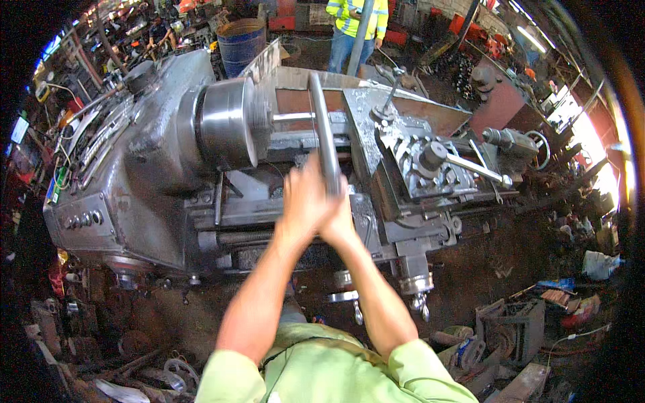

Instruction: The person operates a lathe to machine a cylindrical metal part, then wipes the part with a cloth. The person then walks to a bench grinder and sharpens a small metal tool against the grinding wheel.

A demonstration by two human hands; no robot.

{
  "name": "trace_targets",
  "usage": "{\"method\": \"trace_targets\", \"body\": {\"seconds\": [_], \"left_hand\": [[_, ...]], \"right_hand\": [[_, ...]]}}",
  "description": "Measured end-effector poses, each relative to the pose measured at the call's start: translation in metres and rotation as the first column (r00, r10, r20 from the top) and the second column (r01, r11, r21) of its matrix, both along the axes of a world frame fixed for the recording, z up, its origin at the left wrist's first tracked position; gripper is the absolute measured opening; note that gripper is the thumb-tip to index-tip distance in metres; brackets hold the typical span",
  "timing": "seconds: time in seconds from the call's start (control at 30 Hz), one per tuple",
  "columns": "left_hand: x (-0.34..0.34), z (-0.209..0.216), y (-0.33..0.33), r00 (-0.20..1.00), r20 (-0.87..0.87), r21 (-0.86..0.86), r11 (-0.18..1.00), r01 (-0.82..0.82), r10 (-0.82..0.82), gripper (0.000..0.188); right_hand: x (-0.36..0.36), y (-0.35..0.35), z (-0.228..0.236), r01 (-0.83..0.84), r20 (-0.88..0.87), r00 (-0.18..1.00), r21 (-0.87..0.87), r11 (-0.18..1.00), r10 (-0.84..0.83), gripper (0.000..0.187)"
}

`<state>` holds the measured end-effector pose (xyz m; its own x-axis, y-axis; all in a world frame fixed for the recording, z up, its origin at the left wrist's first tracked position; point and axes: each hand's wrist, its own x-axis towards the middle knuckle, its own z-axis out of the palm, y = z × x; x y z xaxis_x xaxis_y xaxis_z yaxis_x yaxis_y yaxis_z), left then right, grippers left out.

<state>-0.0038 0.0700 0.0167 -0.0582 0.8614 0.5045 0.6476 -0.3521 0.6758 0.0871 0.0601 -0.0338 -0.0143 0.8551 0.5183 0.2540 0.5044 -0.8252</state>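
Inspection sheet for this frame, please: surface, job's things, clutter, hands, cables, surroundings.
Surface: grey lathe, worn and oily.
Job's things: long metal bar, running from the hands up over the bed beside the chuck.
Clutter: scrap metal on the dirt floor.
Grippers: left hand and right hand both clasped on the bar's lower end.
Cables: wires at the headstock's left.
Surroundings: blue drum; a person in a hi-vis jacket.

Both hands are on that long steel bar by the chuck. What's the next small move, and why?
Probably a steady pull of the bar toward the body: left hand and right hand are clasped together at its near end, while its far end lies across the lathe beside the chuck.
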Motion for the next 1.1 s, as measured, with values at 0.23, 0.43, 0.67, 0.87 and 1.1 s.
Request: {"method": "trace_targets", "body": {"seconds": [0.23,0.43,0.67,0.87,1.1], "left_hand": [[0.001,0.015,-0.013,0.996,0.016,-0.075,0.993,0.092,-0.091,0.073],[0.000,0.039,0.087,0.998,-0.065,-0.275,0.961,-0.014,-0.004,0.047],[-0.005,-0.016,-0.062,0.976,0.118,-0.091,0.977,0.194,-0.183,0.070],[-0.002,0.026,0.057,0.992,-0.122,-0.100,0.995,-0.015,0.003,0.064],[0.002,0.019,-0.004,0.996,-0.073,-0.097,0.994,-0.054,0.047,0.048]], "right_hand": [[-0.002,0.000,-0.003,-0.032,-0.176,0.984,-0.247,0.968,-0.012,0.060],[-0.002,0.092,0.020,-0.160,-0.056,0.987,-0.222,0.962,0.151,0.020],[0.003,-0.059,-0.015,-0.041,-0.028,0.999,-0.327,0.944,0.034,0.071],[-0.011,0.070,0.005,0.060,-0.006,0.998,-0.143,0.988,-0.061,0.040],[-0.001,-0.001,0.008,-0.011,0.020,1.000,-0.008,1.000,0.011,0.045]]}}
